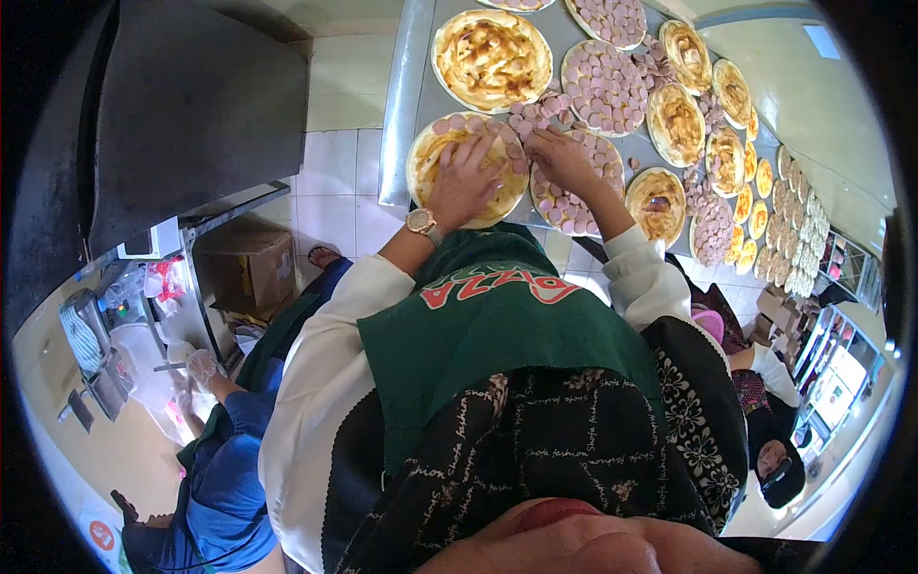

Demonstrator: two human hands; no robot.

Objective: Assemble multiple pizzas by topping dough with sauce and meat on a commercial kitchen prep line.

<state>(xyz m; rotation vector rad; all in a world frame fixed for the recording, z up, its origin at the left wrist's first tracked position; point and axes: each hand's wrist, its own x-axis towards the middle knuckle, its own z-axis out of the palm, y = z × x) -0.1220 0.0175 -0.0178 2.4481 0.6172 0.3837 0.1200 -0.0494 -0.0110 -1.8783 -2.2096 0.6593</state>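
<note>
At the near left end of the metal table lies a round pizza base (427,170) with orange-brown sauce. Pink sausage slices line its far and right rim. My left hand (467,180), with a watch on its wrist, rests over this base with fingers stretched out. Just right of it, my right hand (562,158) bends down with fingers closed at the loose sausage slices (537,113) heaped between the bases. What its fingertips pinch is partly hidden. Under my right forearm lies another base covered in sausage slices (559,206).
More round bases, some sauced (491,59) and some covered with slices (604,86), crowd the metal table (406,86) toward the right. A dark oven-like cabinet (201,105) stands at left, above a cardboard box (251,273). A person in blue (229,459) works at left; another person (765,421) is at right.
</note>
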